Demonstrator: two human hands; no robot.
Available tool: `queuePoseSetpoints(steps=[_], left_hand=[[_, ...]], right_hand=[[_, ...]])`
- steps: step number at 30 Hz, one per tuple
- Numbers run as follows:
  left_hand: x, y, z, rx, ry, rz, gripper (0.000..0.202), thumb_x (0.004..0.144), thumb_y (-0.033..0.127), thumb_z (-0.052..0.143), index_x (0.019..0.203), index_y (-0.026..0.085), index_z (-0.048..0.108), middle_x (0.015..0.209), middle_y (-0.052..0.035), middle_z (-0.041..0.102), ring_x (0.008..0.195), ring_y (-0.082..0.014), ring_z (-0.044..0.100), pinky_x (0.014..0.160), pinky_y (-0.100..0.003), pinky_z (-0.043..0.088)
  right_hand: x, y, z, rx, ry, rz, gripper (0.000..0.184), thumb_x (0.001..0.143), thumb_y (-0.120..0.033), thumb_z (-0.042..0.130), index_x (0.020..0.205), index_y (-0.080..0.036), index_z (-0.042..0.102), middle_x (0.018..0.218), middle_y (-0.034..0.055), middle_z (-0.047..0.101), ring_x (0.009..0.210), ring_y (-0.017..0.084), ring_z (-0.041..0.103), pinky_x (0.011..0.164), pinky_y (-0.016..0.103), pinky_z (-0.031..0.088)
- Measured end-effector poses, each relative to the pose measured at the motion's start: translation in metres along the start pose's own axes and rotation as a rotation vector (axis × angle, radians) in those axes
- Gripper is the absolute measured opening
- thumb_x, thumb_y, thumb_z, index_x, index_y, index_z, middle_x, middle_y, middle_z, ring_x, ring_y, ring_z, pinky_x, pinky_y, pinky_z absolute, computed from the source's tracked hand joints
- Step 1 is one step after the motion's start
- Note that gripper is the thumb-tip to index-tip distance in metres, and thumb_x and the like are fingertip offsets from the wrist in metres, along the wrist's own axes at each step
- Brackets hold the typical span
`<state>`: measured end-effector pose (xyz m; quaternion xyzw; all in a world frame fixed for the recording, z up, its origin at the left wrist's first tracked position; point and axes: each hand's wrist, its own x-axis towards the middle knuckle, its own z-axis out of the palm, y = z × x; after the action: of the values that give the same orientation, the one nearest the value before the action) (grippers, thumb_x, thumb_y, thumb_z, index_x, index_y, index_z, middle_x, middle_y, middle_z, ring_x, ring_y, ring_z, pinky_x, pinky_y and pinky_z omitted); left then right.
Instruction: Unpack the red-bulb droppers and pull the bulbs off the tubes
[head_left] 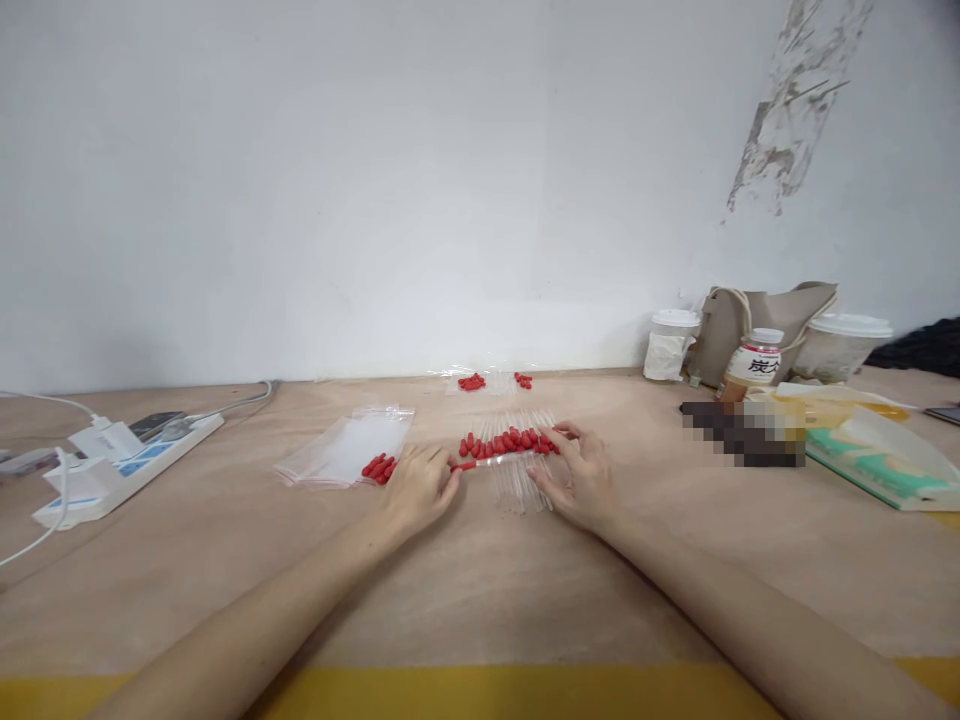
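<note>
Between my hands lies a dropper [506, 459], a clear thin tube with a red rubber bulb at its left end. My left hand [420, 487] pinches the bulb end with thumb and fingers. At the tube's other end, the thumb and forefinger of my right hand [583, 478] close around the tip. Underneath and just beyond are a row of clear tubes [517, 492] and a heap of red rubber bulbs [510, 440]; I cannot tell which of these are joined. Beside my left hand, a few more red bulbs [379, 468] rest at the edge of flat clear plastic bags [352, 446].
Against the wall sit two bags with red pieces [472, 382]. A white power strip [135, 470] with plugs and cables is at left. On the right stand lidded cups [670, 345], a bottle [754, 362], a grey bag [776, 310] and a green-and-white packet [877, 460].
</note>
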<state>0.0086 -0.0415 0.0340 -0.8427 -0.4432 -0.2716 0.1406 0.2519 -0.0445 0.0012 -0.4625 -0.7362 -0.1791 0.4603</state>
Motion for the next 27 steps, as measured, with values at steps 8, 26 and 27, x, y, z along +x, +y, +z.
queuePoseSetpoints(steps=[8,26,27], left_hand=[[-0.041,-0.008,0.008,-0.075,0.187,0.264,0.011,0.082,0.019,0.044,0.087,0.018,0.054,0.086,-0.0052,0.063,0.078,-0.0150,0.058,0.073,-0.031,0.044],[-0.025,0.008,0.009,-0.038,0.103,0.379,0.022,0.084,0.028,0.049,0.103,0.023,0.057,0.109,-0.0030,0.062,0.110,-0.0201,0.049,0.099,-0.044,0.024],[-0.025,0.009,0.009,-0.059,0.111,0.380,0.019,0.084,0.027,0.048,0.100,0.023,0.058,0.103,-0.0020,0.065,0.106,-0.0187,0.052,0.100,-0.044,0.023]], right_hand=[[-0.005,-0.029,-0.002,0.078,-0.176,-0.327,0.033,0.078,-0.038,0.054,0.108,-0.026,0.056,0.098,0.0045,0.061,0.098,0.020,0.046,0.090,0.041,0.024],[-0.008,-0.038,0.011,0.100,-0.235,-0.427,0.021,0.085,-0.022,0.042,0.092,-0.023,0.062,0.065,-0.0002,0.057,0.072,0.014,0.043,0.088,0.039,0.023],[-0.008,-0.038,0.010,0.104,-0.233,-0.438,0.021,0.085,-0.022,0.042,0.091,-0.023,0.062,0.063,-0.0006,0.056,0.070,0.013,0.042,0.087,0.038,0.023]])
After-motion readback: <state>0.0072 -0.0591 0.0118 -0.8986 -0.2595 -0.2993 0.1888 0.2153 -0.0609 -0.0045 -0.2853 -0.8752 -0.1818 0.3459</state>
